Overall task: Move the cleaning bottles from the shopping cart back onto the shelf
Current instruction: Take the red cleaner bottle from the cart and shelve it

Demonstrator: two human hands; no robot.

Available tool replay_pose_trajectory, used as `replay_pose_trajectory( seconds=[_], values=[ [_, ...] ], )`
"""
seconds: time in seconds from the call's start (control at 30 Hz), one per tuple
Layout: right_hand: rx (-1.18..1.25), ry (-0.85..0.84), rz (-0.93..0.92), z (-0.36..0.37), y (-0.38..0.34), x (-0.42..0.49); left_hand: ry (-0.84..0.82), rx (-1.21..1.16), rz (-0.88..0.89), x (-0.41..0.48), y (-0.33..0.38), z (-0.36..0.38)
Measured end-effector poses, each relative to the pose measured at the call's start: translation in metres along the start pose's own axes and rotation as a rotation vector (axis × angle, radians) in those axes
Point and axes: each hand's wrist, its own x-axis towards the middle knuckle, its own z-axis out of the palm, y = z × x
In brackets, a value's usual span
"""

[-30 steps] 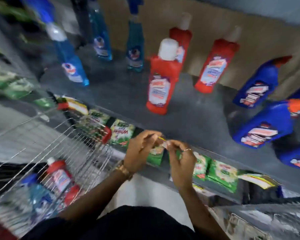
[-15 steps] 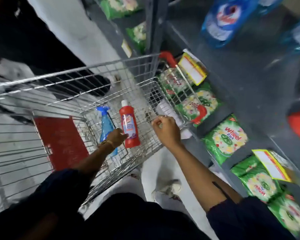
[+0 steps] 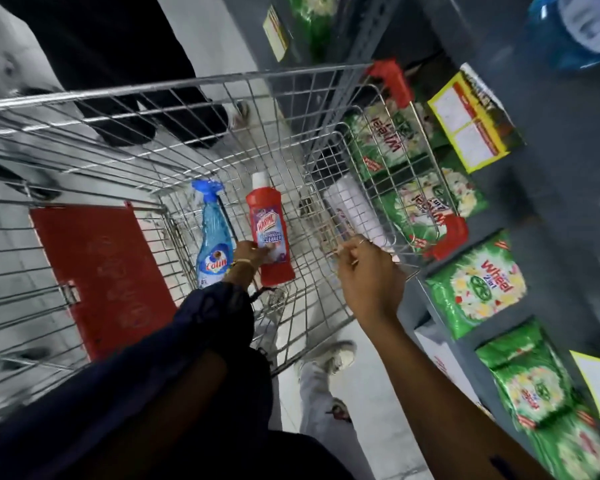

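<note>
A person leans over a shopping cart (image 3: 222,109). The left hand (image 3: 248,252) reaches down, fingers touching the red bottle (image 3: 269,237) lying on the cart floor but not yet closed around it; a blue spray bottle (image 3: 212,237) lies just left. The right hand (image 3: 369,275) grips the cart's wire rim. Next comes grasping the red bottle and lifting it to the shelf (image 3: 551,202) on the right.

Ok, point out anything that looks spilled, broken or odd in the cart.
Nothing spilled or broken. The red bottle and blue spray bottle lie flat on the cart floor, caps on; the left hand touches the red one.
</note>
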Motion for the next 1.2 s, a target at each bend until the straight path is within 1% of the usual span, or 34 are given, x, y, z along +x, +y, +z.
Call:
replay_pose_trajectory(
  seconds=[0.07, 0.13, 0.23, 0.3, 0.37, 0.47, 0.5, 0.53, 0.63, 0.67, 0.7, 0.77, 0.83, 0.93, 1.0, 1.2],
  values=[
    [-0.001, 0.002, 0.003, 0.000, 0.000, 0.000, -0.066, -0.082, -0.022, 0.001, 0.000, -0.001],
    [0.019, 0.010, 0.000, 0.000, 0.000, -0.001, -0.078, -0.082, -0.026, -0.004, 0.002, -0.002],
    [0.070, 0.021, 0.010, 0.002, 0.001, -0.001, -0.069, -0.054, 0.041, -0.016, 0.009, -0.005],
    [0.109, 0.039, -0.002, 0.003, 0.002, -0.002, -0.093, -0.104, 0.069, -0.029, 0.013, -0.010],
    [0.158, 0.041, -0.011, 0.005, 0.002, -0.003, -0.168, -0.200, 0.115, -0.048, 0.020, -0.021],
    [0.240, -0.016, -0.033, -0.005, 0.002, -0.007, -0.279, -0.293, 0.263, -0.091, 0.037, -0.044],
    [0.313, -0.064, -0.042, -0.010, 0.002, -0.008, -0.302, -0.305, 0.323, -0.110, 0.046, -0.052],
    [0.441, -0.125, -0.040, -0.018, 0.001, -0.009, -0.320, -0.313, 0.386, -0.129, 0.055, -0.059],
    [0.973, -0.332, 0.042, -0.052, -0.004, -0.022, -0.370, -0.305, 0.562, -0.193, 0.077, -0.075],
    [1.094, -0.371, 0.044, -0.063, -0.005, -0.029, -0.392, -0.298, 0.612, -0.213, 0.083, -0.077],
    [1.183, -0.372, 0.037, -0.070, -0.005, -0.035, -0.411, -0.295, 0.657, -0.229, 0.088, -0.077],
    [1.316, -0.298, 0.043, -0.085, 0.004, -0.053, -0.449, -0.285, 0.726, -0.260, 0.093, -0.069],
    [1.377, -0.190, 0.085, -0.101, 0.024, -0.073, -0.510, -0.272, 0.781, -0.288, 0.095, -0.053],
    [1.473, -0.109, 0.172, -0.122, 0.061, -0.106, -0.620, -0.236, 0.789, -0.320, 0.090, -0.023],
    [1.475, -0.053, 0.192, -0.134, 0.088, -0.127, -0.687, -0.195, 0.788, -0.335, 0.085, 0.001],
    [1.474, 0.101, 0.254, -0.151, 0.154, -0.185, -0.808, -0.101, 0.789, -0.377, 0.070, 0.067]
  ],
)
